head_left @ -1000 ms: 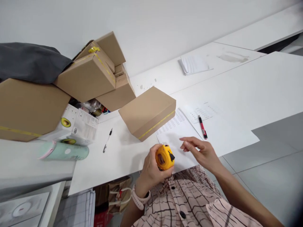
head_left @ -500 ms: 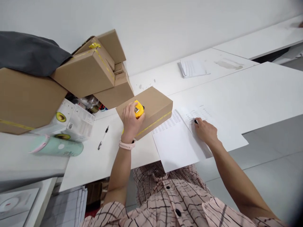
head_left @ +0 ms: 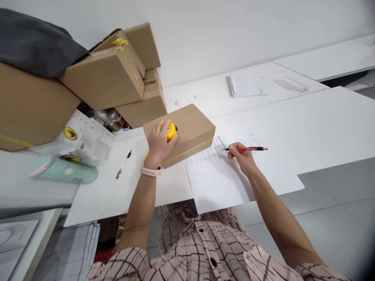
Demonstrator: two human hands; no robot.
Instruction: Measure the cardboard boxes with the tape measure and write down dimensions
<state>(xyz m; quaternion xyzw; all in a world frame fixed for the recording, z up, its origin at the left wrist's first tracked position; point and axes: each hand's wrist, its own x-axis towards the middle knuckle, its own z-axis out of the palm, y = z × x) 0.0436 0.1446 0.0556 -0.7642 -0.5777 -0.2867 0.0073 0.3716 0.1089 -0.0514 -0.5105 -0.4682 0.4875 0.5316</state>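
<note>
My left hand [head_left: 160, 142] is closed around a yellow tape measure [head_left: 171, 131], which rests against the top of a closed cardboard box [head_left: 190, 121] with yellow tape along its side. A pink band circles that wrist. Between the thumb and fingers of my right hand [head_left: 243, 158] is a red and black pen [head_left: 247, 148], its tip pointing left over a printed sheet [head_left: 215, 183]. The sheet lies partly against the box and overhangs the table's front edge. Another printed sheet [head_left: 272, 177] lies to its right, partly behind my right hand.
A clear pen with a black cap [head_left: 124, 164] lies left of the box. Further left are a mint green bottle [head_left: 70, 170], a white carton with avocado pictures [head_left: 88, 138] and stacked cardboard boxes [head_left: 105, 80] under a dark cloth [head_left: 38, 43]. Folded papers [head_left: 247, 85] lie at the back.
My right hand has shifted left from the right-hand sheet toward the left one, and the pen now shows lengthwise. My left hand still grips the tape measure on the box.
</note>
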